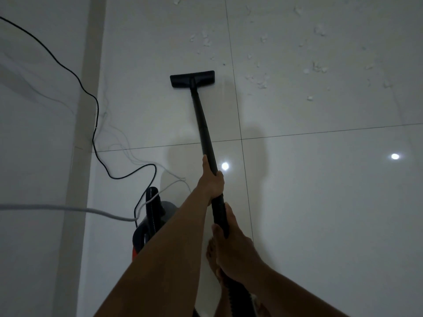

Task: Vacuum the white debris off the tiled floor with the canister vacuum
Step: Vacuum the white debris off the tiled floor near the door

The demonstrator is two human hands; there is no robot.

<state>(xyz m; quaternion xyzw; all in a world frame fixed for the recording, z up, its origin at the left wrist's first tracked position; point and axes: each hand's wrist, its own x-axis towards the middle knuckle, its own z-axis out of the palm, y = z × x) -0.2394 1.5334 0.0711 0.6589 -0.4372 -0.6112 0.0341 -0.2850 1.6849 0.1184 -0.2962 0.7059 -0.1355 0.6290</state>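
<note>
A black vacuum wand [202,120] runs from my hands down to a flat black floor nozzle [192,79] resting on the pale tiles. My left hand [211,180] grips the wand higher up. My right hand [231,239] grips the ribbed black handle end nearer me. White debris [261,81] lies scattered on the tiles to the right of and beyond the nozzle, with more bits [204,40] above it. The canister vacuum [151,223], dark with a red base, stands at my lower left, partly hidden by my left forearm.
A black power cord [91,97] snakes along the wall base on the left. A white cable [68,209] crosses low at the left toward the canister. My bare foot [211,250] shows below my right hand. Two ceiling lights reflect on the glossy tiles.
</note>
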